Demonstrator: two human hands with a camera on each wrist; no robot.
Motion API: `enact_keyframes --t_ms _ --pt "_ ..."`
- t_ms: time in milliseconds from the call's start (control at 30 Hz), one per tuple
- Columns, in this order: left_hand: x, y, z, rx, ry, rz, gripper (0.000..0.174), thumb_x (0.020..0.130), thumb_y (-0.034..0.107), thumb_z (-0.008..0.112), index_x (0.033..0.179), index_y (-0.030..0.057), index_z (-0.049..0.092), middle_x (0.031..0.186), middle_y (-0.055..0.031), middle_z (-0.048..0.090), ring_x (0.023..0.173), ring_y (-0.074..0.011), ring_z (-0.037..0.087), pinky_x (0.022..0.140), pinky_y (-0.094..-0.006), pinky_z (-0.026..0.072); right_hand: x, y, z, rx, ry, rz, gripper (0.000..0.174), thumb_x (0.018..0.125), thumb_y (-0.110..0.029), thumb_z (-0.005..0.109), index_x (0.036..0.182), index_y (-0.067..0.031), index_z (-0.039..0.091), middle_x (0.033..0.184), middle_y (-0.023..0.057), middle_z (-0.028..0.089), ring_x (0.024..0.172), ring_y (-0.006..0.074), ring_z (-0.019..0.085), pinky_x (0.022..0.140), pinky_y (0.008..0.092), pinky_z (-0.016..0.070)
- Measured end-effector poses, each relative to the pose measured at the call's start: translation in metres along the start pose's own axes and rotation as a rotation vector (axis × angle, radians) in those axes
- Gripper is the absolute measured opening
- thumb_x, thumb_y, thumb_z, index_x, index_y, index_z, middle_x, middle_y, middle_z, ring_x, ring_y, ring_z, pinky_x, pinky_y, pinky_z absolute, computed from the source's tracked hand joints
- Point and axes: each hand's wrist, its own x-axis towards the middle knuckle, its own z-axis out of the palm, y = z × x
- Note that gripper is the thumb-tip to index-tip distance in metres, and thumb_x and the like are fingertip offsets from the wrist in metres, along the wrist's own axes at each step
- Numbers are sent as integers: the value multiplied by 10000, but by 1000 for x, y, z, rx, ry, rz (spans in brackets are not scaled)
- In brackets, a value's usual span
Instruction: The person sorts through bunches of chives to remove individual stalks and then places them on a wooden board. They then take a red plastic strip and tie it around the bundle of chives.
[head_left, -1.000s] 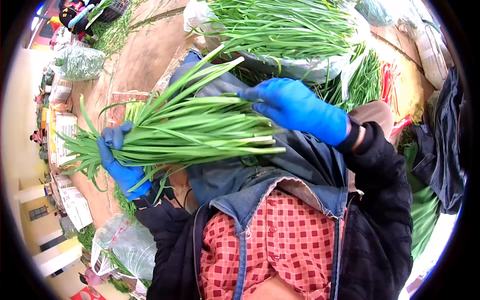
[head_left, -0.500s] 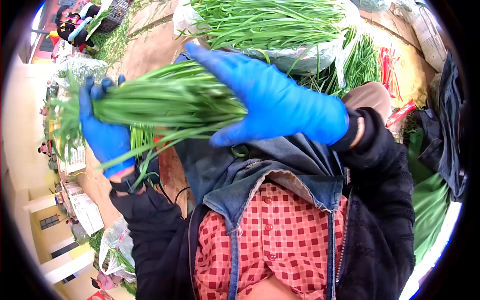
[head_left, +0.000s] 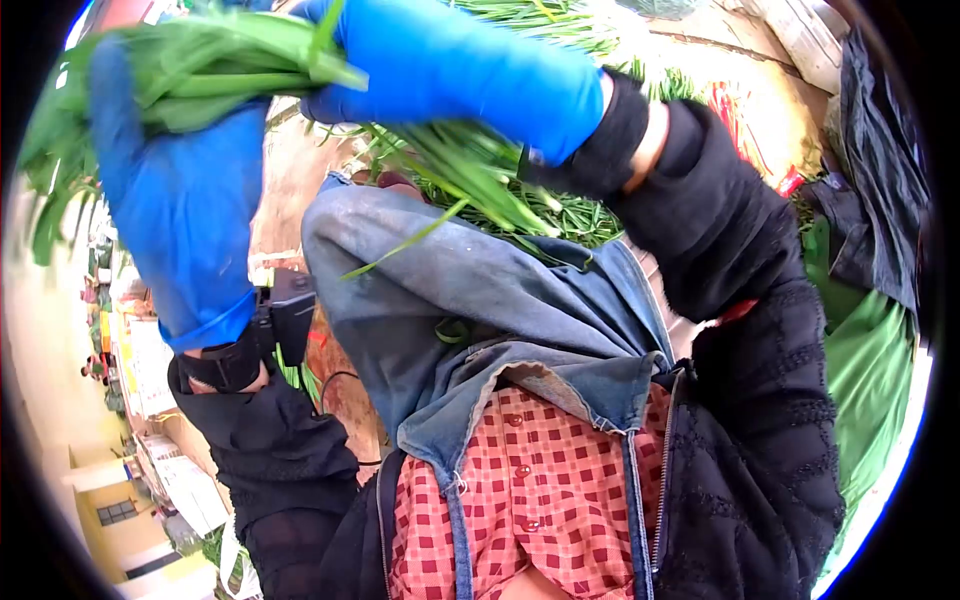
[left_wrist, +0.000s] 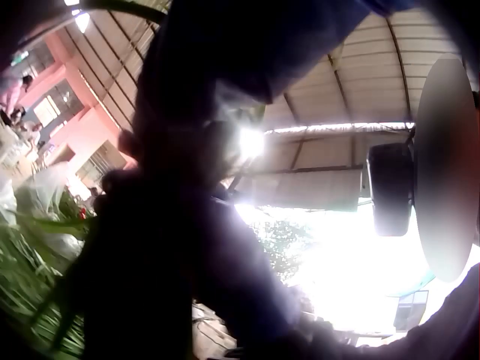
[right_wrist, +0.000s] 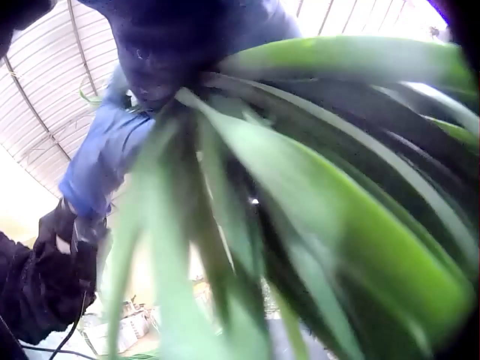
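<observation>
Blue-gloved, my left hand (head_left: 190, 200) is raised at the upper left of the head view, its fingers around a bunch of long flat green leaves (head_left: 220, 60). My right hand (head_left: 430, 70), also in a blue glove, grips leaves at the top edge; its fingertips are partly cut off. Several leaves (head_left: 480, 185) slant down below the right hand, over the raised knee. In the right wrist view, leaves (right_wrist: 322, 202) fan out from the dark underside of the right hand (right_wrist: 176, 52), with the left hand (right_wrist: 105, 157) behind. The left wrist view is mostly dark.
Denim (head_left: 400, 250) covers the lap. More green leaves lie in a pile (head_left: 580, 215) past the knee, near red strips (head_left: 728, 118). Green cloth (head_left: 865, 380) and dark cloth (head_left: 880, 190) are at the right. White boxes (head_left: 185, 480) stand at the left. A roof (left_wrist: 322, 97) spans overhead.
Both hands have risen toward the top left with the leaves. The right hand, spread beside the bunch half a second ago, now grips leaves. Some leaves now hang separately below it.
</observation>
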Motion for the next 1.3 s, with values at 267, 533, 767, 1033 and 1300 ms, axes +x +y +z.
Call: enact_keyframes --t_ms 267,533,767,1033,1300 --pt "-40 -8 -93 667 31 -94 676 831 455 603 1273 -31 440 1204 -138 524 1166 -197 471 1011 -335 348 33 40 12 569 -625 -888 603 826 -422 628 1232 11 522 1144 177 596 1039 288 583 906 366 458" --pt "-55 -1 -102 -11 42 -130 230 883 180 531 1022 29 635 1191 -137 584 1257 -251 425 1091 -436 293 -52 64 27 1154 -582 294 579 916 -446 485 1294 -7 469 1228 142 556 1105 223 546 955 329 417" --pt "-92 14 -141 42 563 176 162 899 200 504 938 123 641 1098 -35 643 1277 -253 400 1045 -652 220 -105 79 50 1247 -512 476 577 891 -359 572 1346 -41 415 1276 105 519 1164 175 476 981 335 366" --pt "-127 18 -146 155 562 41 257 910 173 492 1083 22 608 1152 -109 607 1263 -297 412 1085 -459 297 -70 44 59 1126 -409 565 265 856 -252 652 1009 -37 655 833 53 673 708 77 587 638 241 504" --pt "-136 19 -148 209 796 136 156 893 121 536 983 16 609 1039 -100 652 1179 -267 504 1011 -405 404 -95 72 67 709 -279 365 360 871 -303 626 1131 -54 613 924 89 670 818 167 639 748 300 515"
